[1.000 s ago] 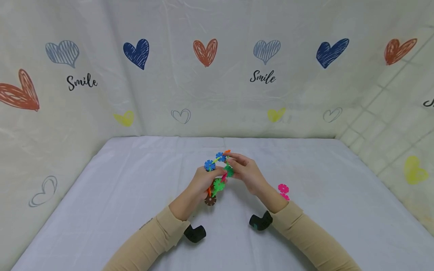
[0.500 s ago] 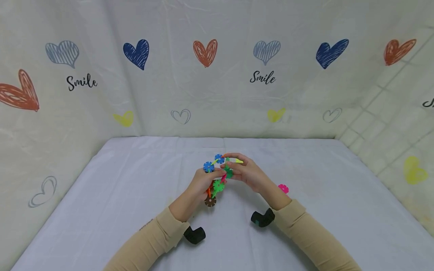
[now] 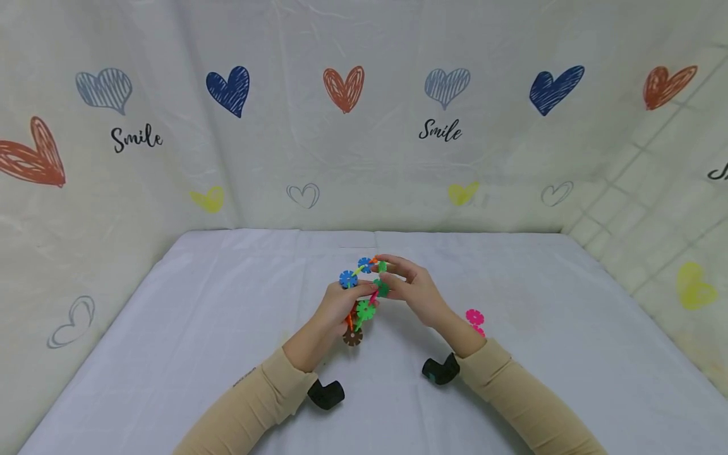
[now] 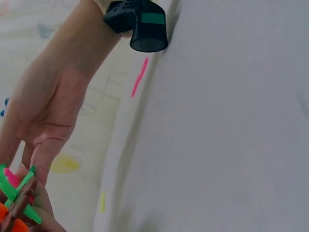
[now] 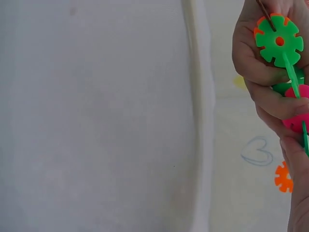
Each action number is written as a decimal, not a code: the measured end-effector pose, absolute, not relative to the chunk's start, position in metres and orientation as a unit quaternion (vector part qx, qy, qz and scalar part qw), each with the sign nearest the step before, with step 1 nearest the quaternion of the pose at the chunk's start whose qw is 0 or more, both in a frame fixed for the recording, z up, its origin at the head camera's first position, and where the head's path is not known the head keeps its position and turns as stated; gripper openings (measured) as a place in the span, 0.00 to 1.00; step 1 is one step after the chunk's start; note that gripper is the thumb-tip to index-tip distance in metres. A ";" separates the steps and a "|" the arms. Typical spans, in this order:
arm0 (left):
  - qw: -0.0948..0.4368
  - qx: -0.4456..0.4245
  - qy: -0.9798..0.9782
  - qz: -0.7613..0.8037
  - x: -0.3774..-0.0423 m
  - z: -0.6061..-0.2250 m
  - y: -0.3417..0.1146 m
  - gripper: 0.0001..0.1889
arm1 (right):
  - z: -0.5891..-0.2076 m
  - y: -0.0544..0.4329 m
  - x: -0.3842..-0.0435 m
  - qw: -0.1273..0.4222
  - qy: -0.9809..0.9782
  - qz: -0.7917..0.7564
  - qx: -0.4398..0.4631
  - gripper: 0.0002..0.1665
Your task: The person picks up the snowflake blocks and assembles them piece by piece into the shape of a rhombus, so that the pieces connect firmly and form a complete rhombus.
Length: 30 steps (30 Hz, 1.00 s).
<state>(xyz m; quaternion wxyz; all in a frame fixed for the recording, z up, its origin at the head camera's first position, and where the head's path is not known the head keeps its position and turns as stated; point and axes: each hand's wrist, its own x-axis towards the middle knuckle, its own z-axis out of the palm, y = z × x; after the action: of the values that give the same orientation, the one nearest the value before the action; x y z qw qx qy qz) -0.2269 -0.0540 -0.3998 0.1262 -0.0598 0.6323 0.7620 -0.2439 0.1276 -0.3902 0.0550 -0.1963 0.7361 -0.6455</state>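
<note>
Notched plastic snowflake discs are joined edge to edge into a curved chain, held up above the table. My left hand (image 3: pixel 335 306) grips the chain's middle, thumb over it. A blue disc (image 3: pixel 349 279) shows above that thumb; a green disc (image 3: pixel 366 309) and a brown disc (image 3: pixel 352 336) show below. My right hand (image 3: pixel 412 287) pinches the chain's upper right part, with an orange disc (image 3: pixel 373 260) at its fingertips and a small green disc (image 3: pixel 382 266) between fingers and thumb. In the right wrist view, a pink disc (image 5: pixel 295 121) lies under the left fingers, partly hidden.
Two pink discs (image 3: pixel 474 317) lie on the white-covered table (image 3: pixel 540 284) beside the right forearm. A yellow disc (image 4: pixel 103 202) shows edge-on in the left wrist view. Black wrist cameras hang by both cuffs. A heart-printed curtain (image 3: pixel 364 158) stands behind.
The chain's upper end has shifted slightly left, its small green disc turning to face the camera. My right hand has moved a little and now covers the yellow disc in the head view.
</note>
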 end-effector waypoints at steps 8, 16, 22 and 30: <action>0.131 -0.072 0.654 0.742 -0.226 -0.399 -0.053 0.16 | -0.390 0.130 -0.250 0.125 0.705 -0.687 -0.121 0.30; 0.127 -0.062 0.653 0.744 -0.227 -0.399 -0.051 0.15 | -0.388 0.130 -0.251 0.141 0.713 -0.676 -0.123 0.30; 0.132 -0.067 0.655 0.741 -0.226 -0.398 -0.052 0.17 | -0.388 0.129 -0.252 0.131 0.719 -0.669 -0.137 0.28; 0.131 -0.084 0.644 0.749 -0.226 -0.395 -0.050 0.18 | -0.387 0.123 -0.250 0.117 0.710 -0.688 -0.096 0.28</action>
<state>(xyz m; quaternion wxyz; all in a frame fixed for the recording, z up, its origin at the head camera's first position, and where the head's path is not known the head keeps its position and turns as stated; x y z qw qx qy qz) -0.2261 -0.0500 -0.3951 0.1312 -0.0841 0.6439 0.7491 -0.2499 0.1227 -0.3870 0.1169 -0.0959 0.7099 -0.6879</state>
